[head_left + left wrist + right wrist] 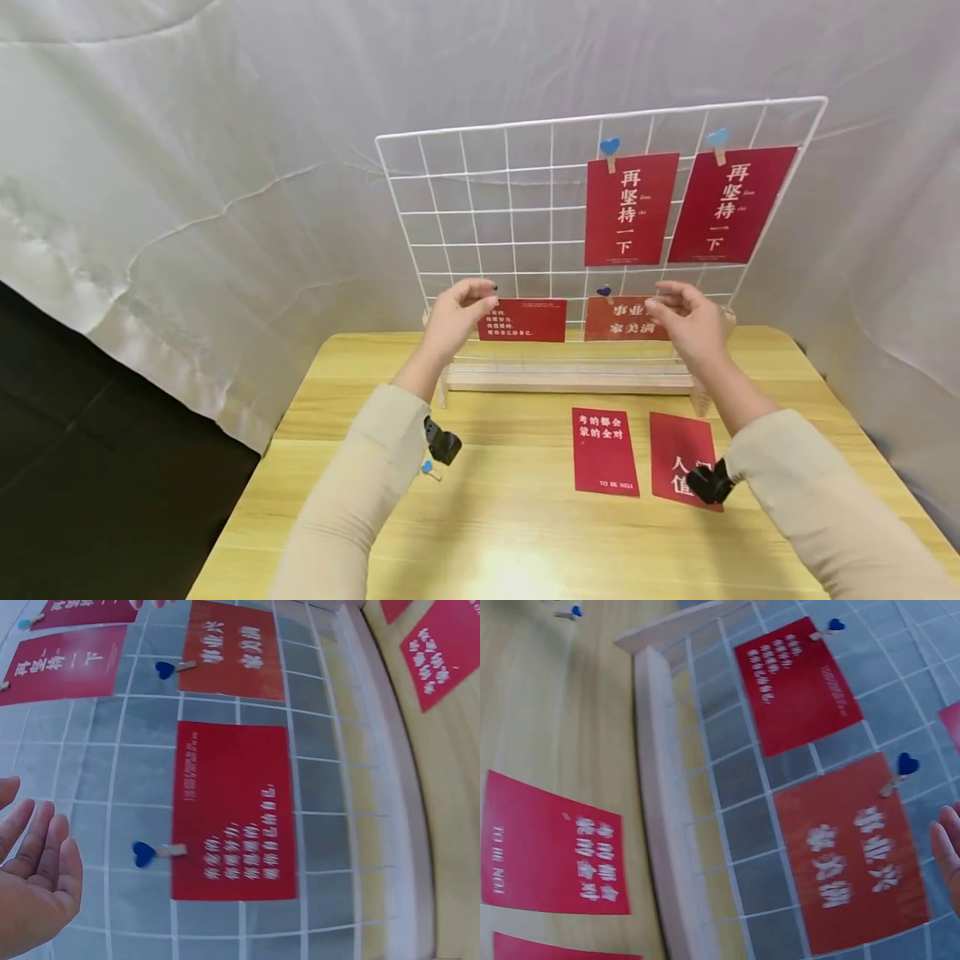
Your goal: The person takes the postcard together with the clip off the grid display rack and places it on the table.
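Six cards [632,208], two toward half-past-four. Five clips [611,148], one whole only in wrist views. Left hand [450,312], right hand [693,327]: fingers loosely bent.

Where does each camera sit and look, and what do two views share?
Head: on the head, looking forward and down at wire grid and table; left hand, right hand, sleeves show.
Left wrist: worn there, facing the grid; left hand at left edge, right fingertips at top.
Right wrist: worn there, facing grid and table; part of right hand at right edge.
Shared: both wrist views show the orange-red card.
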Motion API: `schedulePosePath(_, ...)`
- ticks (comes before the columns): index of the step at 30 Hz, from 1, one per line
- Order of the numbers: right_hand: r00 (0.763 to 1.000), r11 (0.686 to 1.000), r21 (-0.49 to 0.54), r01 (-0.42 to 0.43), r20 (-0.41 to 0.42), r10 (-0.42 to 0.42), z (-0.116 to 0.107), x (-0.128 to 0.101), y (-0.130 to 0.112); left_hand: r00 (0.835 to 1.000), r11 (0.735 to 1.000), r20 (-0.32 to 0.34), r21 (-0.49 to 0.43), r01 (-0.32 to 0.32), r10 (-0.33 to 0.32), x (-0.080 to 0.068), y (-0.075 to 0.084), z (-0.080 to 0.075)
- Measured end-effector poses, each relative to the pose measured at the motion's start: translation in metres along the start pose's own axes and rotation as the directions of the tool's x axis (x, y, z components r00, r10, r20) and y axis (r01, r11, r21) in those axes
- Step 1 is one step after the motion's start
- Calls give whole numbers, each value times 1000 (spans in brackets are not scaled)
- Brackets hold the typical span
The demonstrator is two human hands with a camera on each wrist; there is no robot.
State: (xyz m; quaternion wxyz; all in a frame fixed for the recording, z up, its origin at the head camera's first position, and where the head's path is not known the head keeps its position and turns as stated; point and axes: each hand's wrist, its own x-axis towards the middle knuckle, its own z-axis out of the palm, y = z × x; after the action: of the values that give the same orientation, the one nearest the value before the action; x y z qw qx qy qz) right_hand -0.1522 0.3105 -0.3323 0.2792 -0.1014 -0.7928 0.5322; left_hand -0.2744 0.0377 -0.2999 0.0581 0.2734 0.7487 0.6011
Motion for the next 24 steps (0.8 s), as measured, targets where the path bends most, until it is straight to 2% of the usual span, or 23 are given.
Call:
schedulePosePath(6, 997, 999, -32, 20, -75, -22, -9, 16, -19, 999, 999, 7, 6, -39, 39, 20, 26, 7)
schedulePosePath(14, 989, 998, -11, 66, -131, -67, -9, 33, -31, 994, 994, 13, -28, -105, 105, 45, 55, 15)
schedulePosePath(20, 976, 997, -22, 72, -203, -75, -8, 40, -36, 988, 989, 40, 1, -150, 150, 58, 75, 25)
schedulePosePath(24, 971, 998, -18, 63, -230, -65, -7, 44, -40, 989, 990, 62, 19, -139, 137, 63, 93, 33)
